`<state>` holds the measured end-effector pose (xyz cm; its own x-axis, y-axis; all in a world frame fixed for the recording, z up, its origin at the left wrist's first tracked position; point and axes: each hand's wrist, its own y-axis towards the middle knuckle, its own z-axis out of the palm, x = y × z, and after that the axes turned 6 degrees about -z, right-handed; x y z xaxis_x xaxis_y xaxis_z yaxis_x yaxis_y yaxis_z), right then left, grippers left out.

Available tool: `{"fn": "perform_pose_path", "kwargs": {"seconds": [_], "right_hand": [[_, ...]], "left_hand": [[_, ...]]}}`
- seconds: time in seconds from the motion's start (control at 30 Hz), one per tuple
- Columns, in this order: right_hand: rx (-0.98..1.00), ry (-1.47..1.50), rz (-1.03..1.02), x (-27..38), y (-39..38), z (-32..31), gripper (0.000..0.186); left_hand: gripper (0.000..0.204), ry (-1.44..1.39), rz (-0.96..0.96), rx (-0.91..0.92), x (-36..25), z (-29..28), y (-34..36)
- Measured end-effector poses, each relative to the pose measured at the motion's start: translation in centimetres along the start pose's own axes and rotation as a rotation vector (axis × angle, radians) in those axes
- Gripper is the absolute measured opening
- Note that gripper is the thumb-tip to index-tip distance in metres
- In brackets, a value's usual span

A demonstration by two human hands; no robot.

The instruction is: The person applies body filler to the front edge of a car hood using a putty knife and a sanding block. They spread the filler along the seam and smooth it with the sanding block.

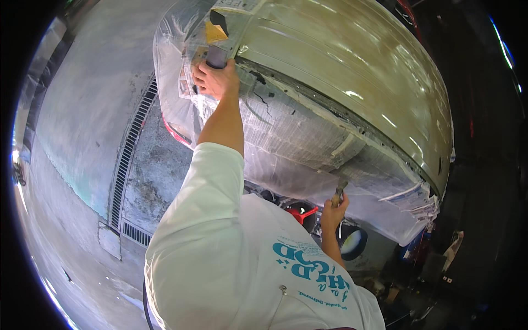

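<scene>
My left hand reaches far forward to the corner of a glossy olive-beige vehicle roof. Its fingers are closed on a flat dark grey pad, which looks like sandpaper or a sanding block, pressed on the covered corner. Just beyond lies a curled sheet, black and yellow. My right hand, lower and to the right, is wrapped round the handle of a short tool with a dark, wide head. Whether it is a brush or a scraper I cannot tell. It is held near the vehicle's covered side.
Newspaper and clear plastic film mask the vehicle's side. Below stand a dark container with a red piece and a round tub with pale contents. A floor drain grate runs along the left concrete.
</scene>
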<state>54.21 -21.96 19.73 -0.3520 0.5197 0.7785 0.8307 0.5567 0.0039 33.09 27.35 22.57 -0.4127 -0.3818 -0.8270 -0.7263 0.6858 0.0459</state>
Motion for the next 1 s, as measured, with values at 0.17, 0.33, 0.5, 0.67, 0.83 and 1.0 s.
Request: {"fn": "perform_pose_path", "kwargs": {"seconds": [0.17,0.33,0.5,0.67,0.83,1.0], "right_hand": [[-0.005,0.312,0.204,0.2,-0.2,-1.5,0.044],[0.026,0.348,0.048,6.1,3.6,-2.6,0.036],[0.036,-0.051,-0.534,18.1,11.4,-2.1,0.03],[0.172,-0.612,-0.971,24.1,17.1,3.0,0.024],[0.259,-0.991,-0.902,25.5,18.4,6.1,0.017],[0.275,-1.051,-0.865,26.5,19.5,6.7,0.015]], "left_hand": [[0.08,-0.014,-0.023,0.035,0.4,0.4,0.3],[0.078,-0.04,0.018,-0.007,0.6,0.8,0.4],[0.079,-0.048,0.023,-0.007,0.9,0.8,0.8],[0.077,-0.065,0.051,0.04,1.3,1.1,0.6],[0.087,-0.048,0.07,0.037,1.9,1.7,0.7],[0.085,-0.044,0.044,0.018,1.6,1.5,1.0]]}}
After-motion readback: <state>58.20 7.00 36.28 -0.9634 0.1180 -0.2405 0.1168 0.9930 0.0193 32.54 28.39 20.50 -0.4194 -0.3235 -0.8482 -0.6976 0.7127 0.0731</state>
